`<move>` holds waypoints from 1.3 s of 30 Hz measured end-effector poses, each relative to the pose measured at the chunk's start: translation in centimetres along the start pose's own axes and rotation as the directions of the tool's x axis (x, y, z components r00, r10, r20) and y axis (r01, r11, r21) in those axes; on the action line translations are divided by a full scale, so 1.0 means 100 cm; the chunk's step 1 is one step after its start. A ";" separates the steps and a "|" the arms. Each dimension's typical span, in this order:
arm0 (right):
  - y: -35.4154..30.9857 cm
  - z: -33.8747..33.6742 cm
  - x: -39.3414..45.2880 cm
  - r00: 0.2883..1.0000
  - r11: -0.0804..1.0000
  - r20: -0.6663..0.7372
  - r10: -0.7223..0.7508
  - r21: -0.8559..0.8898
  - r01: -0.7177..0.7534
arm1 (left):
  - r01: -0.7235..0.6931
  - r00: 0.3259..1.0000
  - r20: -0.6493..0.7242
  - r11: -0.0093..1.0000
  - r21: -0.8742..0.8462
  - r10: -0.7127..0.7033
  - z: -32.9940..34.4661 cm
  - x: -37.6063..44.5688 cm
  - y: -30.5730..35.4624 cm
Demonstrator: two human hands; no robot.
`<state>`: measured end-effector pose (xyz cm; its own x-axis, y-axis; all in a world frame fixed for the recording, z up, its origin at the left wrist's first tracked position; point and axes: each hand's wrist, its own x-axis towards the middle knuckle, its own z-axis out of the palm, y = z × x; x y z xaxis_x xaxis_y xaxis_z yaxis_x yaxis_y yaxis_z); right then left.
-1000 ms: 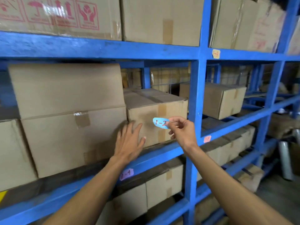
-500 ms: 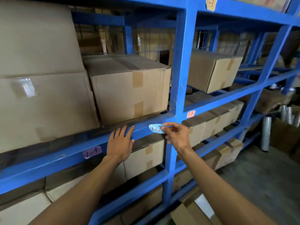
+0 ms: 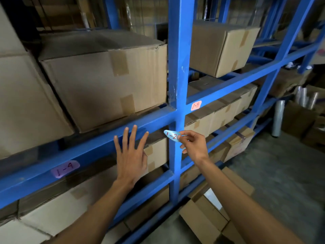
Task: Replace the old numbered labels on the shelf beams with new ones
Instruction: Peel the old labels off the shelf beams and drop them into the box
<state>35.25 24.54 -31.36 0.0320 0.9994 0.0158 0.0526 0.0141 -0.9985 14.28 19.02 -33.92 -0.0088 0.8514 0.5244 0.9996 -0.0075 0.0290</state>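
Note:
My right hand [image 3: 193, 145] pinches a light blue label [image 3: 171, 135] marked "1-2" in red, just in front of the blue upright post [image 3: 177, 67]. My left hand [image 3: 131, 154] is flat and open, fingers spread, against the blue shelf beam [image 3: 88, 148] left of the post. A purple label [image 3: 65, 169] reading "1-4" is stuck on that beam further left. An orange label [image 3: 196, 105] reading "1-5" sits on the beam right of the post.
Cardboard boxes [image 3: 105, 80] fill the shelves above and below the beam. An open box [image 3: 211, 213] lies on the grey floor at bottom right. Rolls of plastic film [image 3: 277, 118] stand by more boxes at the far right.
The view has dropped and come closer to the shelf. My left hand has slid from the box face down onto the beam. My right hand still holds the blue label near the post.

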 end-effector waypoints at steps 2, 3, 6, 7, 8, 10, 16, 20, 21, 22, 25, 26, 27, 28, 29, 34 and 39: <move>0.017 -0.013 0.008 0.998 0.999 -0.064 0.028 -0.018 -0.030 | -0.074 0.996 0.040 0.996 -0.058 0.077 0.022 0.002 0.015; 0.026 -0.021 0.011 0.994 0.998 -0.102 0.048 -0.036 -0.051 | -0.130 0.988 0.073 0.987 -0.090 0.137 0.038 0.004 0.021; 0.059 -0.042 0.018 0.977 0.993 -0.192 0.091 -0.059 -0.104 | -0.265 0.934 0.186 0.939 -0.218 0.307 0.089 0.006 0.036; 0.070 -0.049 0.020 0.971 0.991 -0.216 0.104 -0.062 -0.120 | -0.272 0.916 0.223 0.925 -0.266 0.333 0.105 0.006 0.041; 0.084 -0.056 0.022 0.962 0.988 -0.243 0.123 -0.061 -0.142 | -0.266 0.899 0.261 0.911 -0.316 0.353 0.119 0.005 0.046; 0.111 -0.072 0.024 0.941 0.979 -0.297 0.162 -0.067 -0.190 | -0.267 0.859 0.316 0.879 -0.395 0.403 0.148 0.004 0.060; 0.208 -0.126 0.034 0.851 0.941 -0.456 0.260 -0.076 -0.329 | -0.313 0.750 0.384 0.800 -0.511 0.539 0.241 0.008 0.107; 0.276 -0.154 0.055 0.794 0.899 -0.497 0.349 -0.062 -0.434 | -0.315 0.715 0.414 0.788 -0.529 0.564 0.306 0.024 0.134; 0.295 -0.160 0.062 0.779 0.888 -0.506 0.370 -0.053 -0.456 | -0.308 0.703 0.440 0.797 -0.520 0.559 0.324 0.028 0.141; 0.305 -0.162 0.067 0.768 0.880 -0.511 0.386 -0.047 -0.473 | -0.310 0.696 0.460 0.808 -0.501 0.552 0.333 0.033 0.146; 0.358 -0.172 0.089 0.745 0.848 -0.506 0.434 -0.049 -0.527 | -0.339 0.690 0.484 0.831 -0.442 0.539 0.382 0.042 0.161; 0.373 -0.174 0.095 0.740 0.835 -0.498 0.453 -0.055 -0.548 | -0.343 0.680 0.508 0.841 -0.418 0.529 0.396 0.044 0.164; 0.393 -0.176 0.102 0.733 0.826 -0.492 0.469 -0.049 -0.562 | -0.348 0.659 0.544 0.852 -0.391 0.519 0.413 0.045 0.166; 0.407 -0.177 0.106 0.725 0.815 -0.490 0.484 -0.048 -0.577 | -0.357 0.640 0.576 0.861 -0.363 0.508 0.427 0.046 0.167; 0.425 -0.179 0.112 0.718 0.806 -0.490 0.494 -0.051 -0.590 | -0.372 0.624 0.601 0.866 -0.335 0.500 0.442 0.045 0.167; 0.486 -0.182 0.130 0.683 0.750 -0.504 0.529 -0.099 -0.654 | -0.505 0.685 0.519 0.847 -0.167 0.510 0.471 0.035 0.167; 0.522 -0.183 0.152 0.670 0.707 -0.519 0.530 -0.166 -0.687 | -0.533 0.716 0.494 0.843 -0.069 0.493 0.474 0.030 0.172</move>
<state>56.71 39.86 -82.31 0.5676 0.6604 -0.4916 0.1805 -0.6824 -0.7083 32.83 46.30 -72.20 0.5009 0.8650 -0.0311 0.8454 -0.4966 -0.1968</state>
